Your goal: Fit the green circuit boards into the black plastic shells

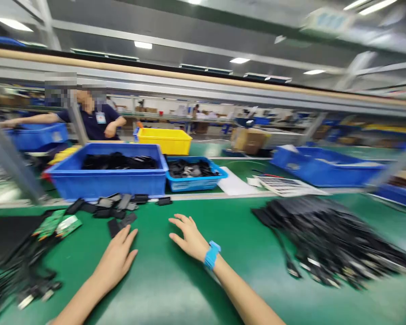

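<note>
Black pieces (117, 213) lie loose on the green worktop (155, 282), just past my left hand (115, 255); I cannot tell whether its fingertips (126, 229) touch them. Both hands look relaxed, nothing visible in them, the right hand (188, 238) over bare worktop. A hasty leftward sweep could, I judge, scatter the pieces or snag the cables (33, 270) nearby.

Small oblong pieces (103, 213), some black, some grey, lie at mixed angles in a loose, partly overlapping cluster toward the far edge of the bench (152, 289), left of centre, one black piece (164, 201) apart at right.
</note>
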Demonstrator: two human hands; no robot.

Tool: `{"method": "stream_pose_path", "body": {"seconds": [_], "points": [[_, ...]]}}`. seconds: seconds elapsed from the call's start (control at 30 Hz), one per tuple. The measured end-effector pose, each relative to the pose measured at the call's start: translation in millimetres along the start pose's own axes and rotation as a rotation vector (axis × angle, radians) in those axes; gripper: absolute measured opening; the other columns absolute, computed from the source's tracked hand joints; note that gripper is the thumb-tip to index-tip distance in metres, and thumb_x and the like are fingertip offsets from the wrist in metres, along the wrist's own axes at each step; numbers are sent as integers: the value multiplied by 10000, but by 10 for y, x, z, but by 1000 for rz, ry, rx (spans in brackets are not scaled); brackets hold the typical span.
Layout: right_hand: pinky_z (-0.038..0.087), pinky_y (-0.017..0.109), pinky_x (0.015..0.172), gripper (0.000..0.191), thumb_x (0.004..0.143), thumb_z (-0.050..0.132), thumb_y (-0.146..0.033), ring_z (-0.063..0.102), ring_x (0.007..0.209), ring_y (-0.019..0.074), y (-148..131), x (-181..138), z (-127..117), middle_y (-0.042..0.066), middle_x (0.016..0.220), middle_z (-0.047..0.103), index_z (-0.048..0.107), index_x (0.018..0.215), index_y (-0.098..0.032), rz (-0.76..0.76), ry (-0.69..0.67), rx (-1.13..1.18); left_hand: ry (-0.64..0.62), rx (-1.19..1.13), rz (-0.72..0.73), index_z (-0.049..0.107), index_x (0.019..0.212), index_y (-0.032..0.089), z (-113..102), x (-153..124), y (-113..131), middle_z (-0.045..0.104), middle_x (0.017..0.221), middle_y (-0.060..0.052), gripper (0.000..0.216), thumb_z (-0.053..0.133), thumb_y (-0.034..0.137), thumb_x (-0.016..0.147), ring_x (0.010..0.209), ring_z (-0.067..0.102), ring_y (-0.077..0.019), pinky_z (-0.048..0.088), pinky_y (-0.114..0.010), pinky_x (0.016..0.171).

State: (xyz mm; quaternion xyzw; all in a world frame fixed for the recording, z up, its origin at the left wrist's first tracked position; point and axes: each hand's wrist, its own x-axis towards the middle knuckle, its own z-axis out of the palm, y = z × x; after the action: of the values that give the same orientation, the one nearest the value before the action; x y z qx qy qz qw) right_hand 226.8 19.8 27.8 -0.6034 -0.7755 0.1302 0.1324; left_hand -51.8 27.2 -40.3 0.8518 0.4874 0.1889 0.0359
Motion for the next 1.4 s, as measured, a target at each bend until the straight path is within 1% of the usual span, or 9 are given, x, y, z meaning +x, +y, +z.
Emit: {"method": "stream_pose_path", "body": {"seconds": [0.17,0.43,0.73,0.83,0.97,1.07,1.17,1.27,1.4], "points": [[376,418,1080,409,884,495,-314,497,1260,253,-510,88,492,132,1356,530,592,1264,-200,-220,-94,309,-195,138,-223,488,1324,195,-661,176,5,565,1338,-148,464,534,243,865,1190,574,-250,462,-359,990],[429,424,1034,365,902,459,-370,509,1238,276,-421,80,873,139,1321,535,655,1165,-211,-305,-73,332,-143,393,-824,572,1047,107,-1424,-205,-859,631,1061,-208,265,603,202,801,1034,621,-330,489,-412,828],[425,474,1027,308,860,523,-329,513,1227,309,-478,38,809,130,1281,567,692,1105,-250,-290,-59,449,-59,182,-850,557,926,202,-1620,-638,-1237,687,794,-12,122,533,220,808,781,660,-179,438,-242,669],[430,478,1014,290,859,531,-334,535,1194,309,-524,24,754,133,1242,591,704,1073,-246,-272,-49,549,132,101,-791,529,1008,199,-1734,-609,-1137,640,750,7,192,466,284,847,701,630,-166,438,-255,657],[422,477,1018,311,846,601,-411,582,1134,288,-614,-6,681,131,1180,636,693,1086,-235,-229,-157,955,359,-503,-569,530,951,197,-1638,-356,-639,512,679,43,247,597,370,787,595,587,-143,453,-249,584],[392,487,1049,561,809,639,-527,552,1208,283,-653,-14,658,124,1301,593,554,1300,-271,-91,-333,1499,124,-934,-417,526,956,197,-1361,-82,-249,551,740,18,250,624,356,790,669,643,-164,498,-277,631],[372,519,1055,680,792,583,-647,537,1234,288,-625,10,646,116,1374,547,470,1364,-299,61,-398,1892,-48,-720,-351,578,949,179,-1069,190,-185,617,846,-43,154,587,236,807,763,653,-184,503,-309,723],[412,507,1018,600,802,582,-622,585,1159,269,-562,42,595,110,1325,585,537,1294,-282,186,-305,1955,99,-395,-436,597,924,157,-896,405,-436,589,987,-106,202,556,70,746,964,597,-246,433,-413,917],[464,419,956,544,796,622,-551,627,1013,217,-518,33,455,89,1168,647,578,1251,-255,220,-215,1887,181,-354,-498,554,720,154,-844,531,-720,547,952,-124,122,561,34,707,1069,515,-317,335,-513,1001]]}}
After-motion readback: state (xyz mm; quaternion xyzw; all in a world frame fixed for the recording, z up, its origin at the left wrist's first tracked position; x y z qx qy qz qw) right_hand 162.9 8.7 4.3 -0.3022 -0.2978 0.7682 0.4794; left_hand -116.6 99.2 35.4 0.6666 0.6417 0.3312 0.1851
